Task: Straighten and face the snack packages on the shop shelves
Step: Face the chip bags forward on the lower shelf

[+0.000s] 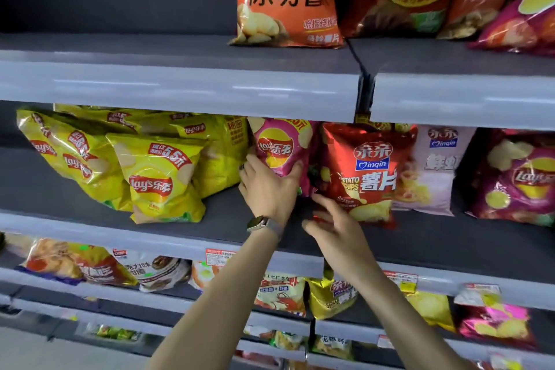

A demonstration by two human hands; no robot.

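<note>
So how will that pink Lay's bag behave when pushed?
Probably light: the pink Lay's bag looks puffed with air. Its glossy film may slip in the left hand. Likely tips easily, as the yellow bags beside it slump.

Grey mid shelf (60, 183): yellow Lay's bags (156, 180) leaned at 9 o'clock, pink Lay's bag (279, 150) stood ctr, red Qinqin bag (360, 177) just beside at 3, purple bag (516, 180) further at 3. At 12, top shelf (150, 48) held orange bag (288, 0).

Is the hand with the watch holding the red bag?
No, the left hand grips the pink bag, left of the red bag.
</note>
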